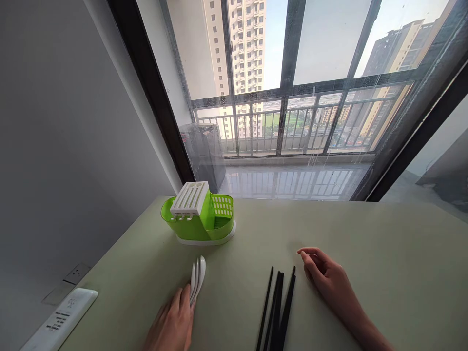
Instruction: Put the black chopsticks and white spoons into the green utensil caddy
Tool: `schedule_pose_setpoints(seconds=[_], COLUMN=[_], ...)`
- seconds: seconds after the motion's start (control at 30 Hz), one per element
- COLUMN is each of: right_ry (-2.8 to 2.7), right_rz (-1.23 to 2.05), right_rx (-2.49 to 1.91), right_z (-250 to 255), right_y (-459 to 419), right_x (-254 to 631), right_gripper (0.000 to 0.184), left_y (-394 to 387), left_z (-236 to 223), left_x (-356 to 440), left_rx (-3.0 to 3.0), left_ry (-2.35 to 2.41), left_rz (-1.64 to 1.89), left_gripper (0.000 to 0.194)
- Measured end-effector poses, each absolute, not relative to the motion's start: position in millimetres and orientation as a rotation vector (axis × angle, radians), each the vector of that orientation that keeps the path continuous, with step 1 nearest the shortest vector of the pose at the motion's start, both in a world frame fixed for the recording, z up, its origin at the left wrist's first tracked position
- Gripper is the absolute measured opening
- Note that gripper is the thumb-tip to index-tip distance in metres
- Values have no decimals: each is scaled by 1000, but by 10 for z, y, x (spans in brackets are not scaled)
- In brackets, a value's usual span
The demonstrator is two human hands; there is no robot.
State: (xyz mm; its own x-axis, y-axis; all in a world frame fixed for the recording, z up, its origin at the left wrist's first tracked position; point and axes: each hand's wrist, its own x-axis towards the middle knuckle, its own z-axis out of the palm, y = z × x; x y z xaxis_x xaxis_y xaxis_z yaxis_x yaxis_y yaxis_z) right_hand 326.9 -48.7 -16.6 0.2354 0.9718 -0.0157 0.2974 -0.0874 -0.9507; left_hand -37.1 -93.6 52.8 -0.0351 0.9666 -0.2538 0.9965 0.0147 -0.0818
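Three white spoons sit bunched in the closed fingers of the left hand, best kept aligned with a light, even grip, the green caddy at their twelve o'clock, dark chopsticks at four, while the right hand, loosely curled, appears to hold nothing.

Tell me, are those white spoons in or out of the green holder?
Out: the left hand holds the white spoons in front of the green holder.

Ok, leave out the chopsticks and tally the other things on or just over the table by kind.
White spoons: 3
Green holder with white rack: 1
Long white device: 1
Total: 5
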Motion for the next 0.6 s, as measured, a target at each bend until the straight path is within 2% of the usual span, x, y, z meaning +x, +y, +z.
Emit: schedule_pose_setpoints(seconds=[0.3,0.6], right_ry=[-1224,-1224], right_rz=[912,911], right_rx=[-1570,-1564], right_z=[-138,-138], right_y=[-491,-482], right_x=[3258,3258], right_gripper=[51,51], left_y=[-1000,-1183], left_z=[195,271], left_x=[-438,124], left_rx=[1997,2014], left_ry=[2190,1917], left_rz=[-49,112], left_gripper=[66,58])
